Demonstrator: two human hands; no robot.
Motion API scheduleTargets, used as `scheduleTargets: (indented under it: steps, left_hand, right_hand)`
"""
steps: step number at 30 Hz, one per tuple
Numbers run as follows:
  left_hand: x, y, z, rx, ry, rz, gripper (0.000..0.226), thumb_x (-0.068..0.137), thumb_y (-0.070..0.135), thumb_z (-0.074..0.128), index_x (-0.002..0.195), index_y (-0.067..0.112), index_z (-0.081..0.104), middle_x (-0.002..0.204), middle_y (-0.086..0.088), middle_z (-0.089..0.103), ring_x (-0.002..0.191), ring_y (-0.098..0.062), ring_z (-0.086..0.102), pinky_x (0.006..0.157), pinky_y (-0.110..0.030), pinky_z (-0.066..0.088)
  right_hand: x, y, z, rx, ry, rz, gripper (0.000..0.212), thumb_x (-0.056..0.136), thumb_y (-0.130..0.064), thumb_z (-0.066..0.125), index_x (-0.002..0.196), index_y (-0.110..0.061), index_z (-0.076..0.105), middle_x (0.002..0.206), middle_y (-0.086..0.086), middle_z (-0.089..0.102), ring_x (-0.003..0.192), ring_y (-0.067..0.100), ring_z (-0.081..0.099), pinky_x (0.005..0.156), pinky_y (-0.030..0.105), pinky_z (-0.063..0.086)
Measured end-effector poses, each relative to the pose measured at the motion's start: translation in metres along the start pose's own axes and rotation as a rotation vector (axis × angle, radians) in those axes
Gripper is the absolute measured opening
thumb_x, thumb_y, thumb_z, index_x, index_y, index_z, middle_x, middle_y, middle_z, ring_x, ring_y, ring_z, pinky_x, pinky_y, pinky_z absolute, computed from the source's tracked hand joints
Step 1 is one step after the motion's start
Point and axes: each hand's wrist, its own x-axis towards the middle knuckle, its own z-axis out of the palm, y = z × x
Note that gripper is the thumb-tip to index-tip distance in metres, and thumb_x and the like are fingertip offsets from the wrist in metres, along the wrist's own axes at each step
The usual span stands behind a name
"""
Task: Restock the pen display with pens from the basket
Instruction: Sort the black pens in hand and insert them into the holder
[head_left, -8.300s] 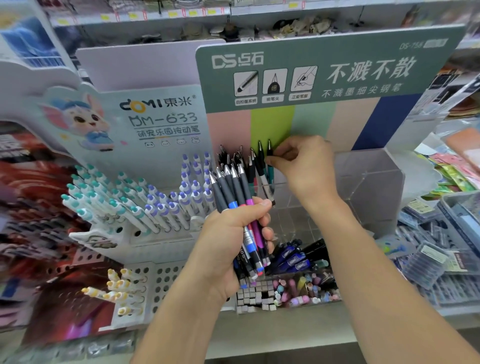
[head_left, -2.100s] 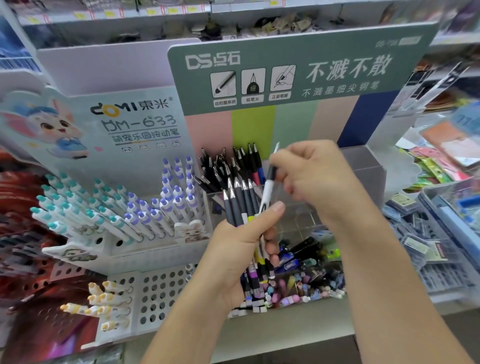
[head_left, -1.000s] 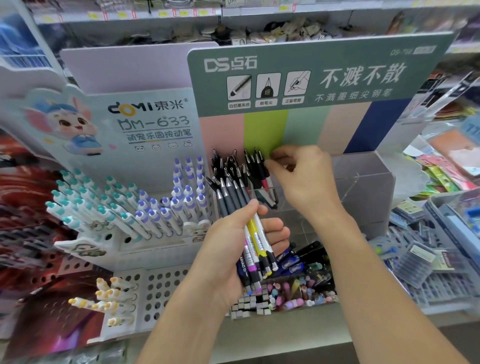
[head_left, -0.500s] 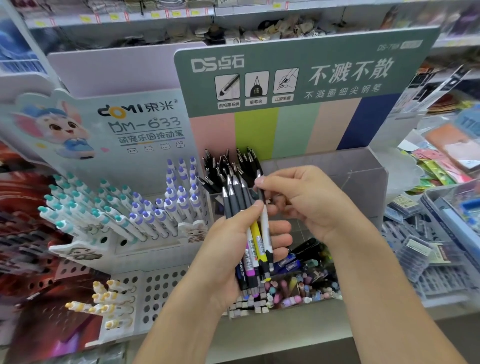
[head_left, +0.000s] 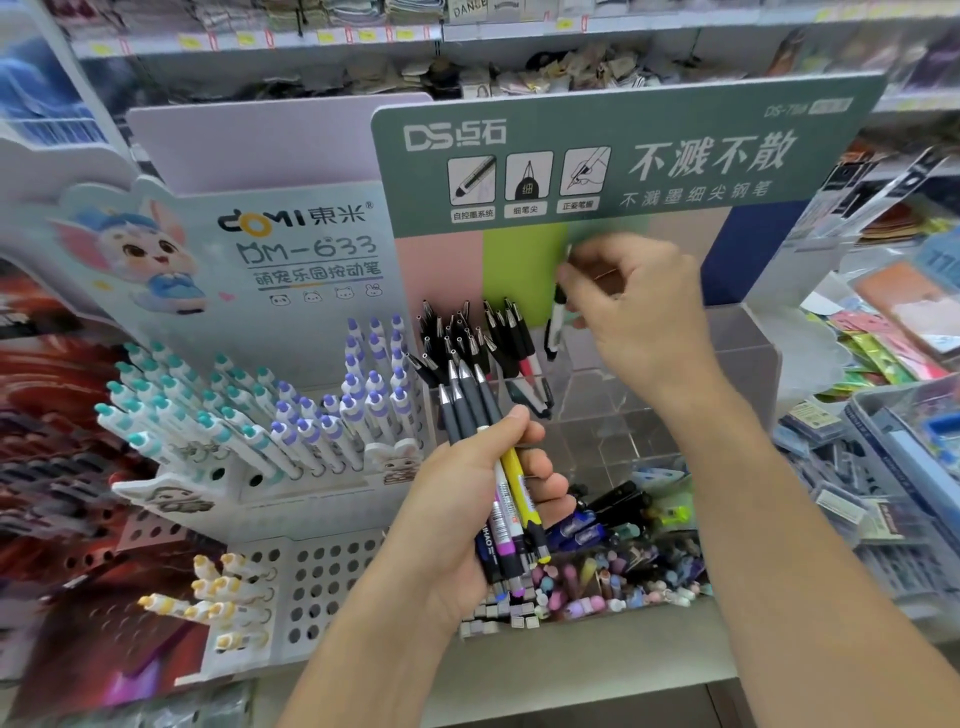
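The left hand (head_left: 470, 499) clenches a small bunch of pens (head_left: 498, 478), grey grips pointing up, low in front of the clear acrylic pen display (head_left: 748, 364). The right hand (head_left: 639, 306) pinches a single white pen (head_left: 556, 322) upright over the display's rear compartments, just right of the black-capped pens (head_left: 472, 338) already standing there. White pens with teal and purple caps (head_left: 249, 410) fill the neighbouring rack.

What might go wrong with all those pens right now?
The left hand grips a loose bunch; one might slip out and fall. The right hand pinches one pen above the clear bin; lowering it could knock the crowded black pens beside it.
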Motion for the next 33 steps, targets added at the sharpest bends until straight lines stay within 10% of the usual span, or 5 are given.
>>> scheduleTargets:
  steps: [17, 22, 27, 33]
  left_hand:
    - [-0.002, 0.002, -0.003, -0.026, 0.027, -0.003, 0.021, 0.096, 0.025, 0.065, 0.084, 0.008, 0.067, 0.061, -0.006, 0.058, 0.054, -0.020, 0.064, 0.055, -0.031, 0.058]
    - [0.000, 0.003, -0.001, 0.006, -0.012, 0.017, 0.022, 0.096, 0.027, 0.065, 0.085, 0.007, 0.067, 0.062, -0.007, 0.060, 0.054, -0.020, 0.063, 0.056, -0.031, 0.058]
    - [0.003, 0.003, 0.002, 0.058, -0.048, 0.027, 0.018, 0.092, 0.024, 0.068, 0.090, 0.005, 0.068, 0.060, -0.005, 0.057, 0.047, -0.015, 0.055, 0.045, -0.026, 0.050]
    - [0.002, 0.000, 0.006, 0.172, -0.066, 0.066, 0.028, 0.093, 0.026, 0.069, 0.103, 0.000, 0.069, 0.064, -0.008, 0.061, 0.051, -0.017, 0.059, 0.046, -0.026, 0.053]
  right_hand:
    - [-0.013, 0.011, 0.032, -0.135, -0.131, 0.122, 0.014, 0.094, -0.015, 0.066, 0.089, -0.011, 0.078, 0.079, 0.003, 0.075, 0.075, 0.021, 0.067, 0.072, 0.036, 0.055]
    - [-0.031, -0.011, 0.011, -0.023, 0.012, 0.184, 0.020, 0.094, -0.031, 0.069, 0.085, -0.017, 0.079, 0.073, -0.012, 0.071, 0.063, -0.004, 0.060, 0.063, 0.015, 0.048]
    - [-0.054, -0.036, -0.001, 0.267, -0.478, 0.503, 0.029, 0.087, -0.038, 0.076, 0.074, -0.013, 0.077, 0.060, -0.003, 0.068, 0.053, 0.001, 0.060, 0.057, 0.020, 0.049]
    - [-0.053, -0.025, -0.001, 0.389, -0.445, 0.664, 0.018, 0.089, -0.022, 0.074, 0.076, -0.011, 0.074, 0.055, -0.004, 0.063, 0.048, 0.004, 0.058, 0.056, 0.024, 0.041]
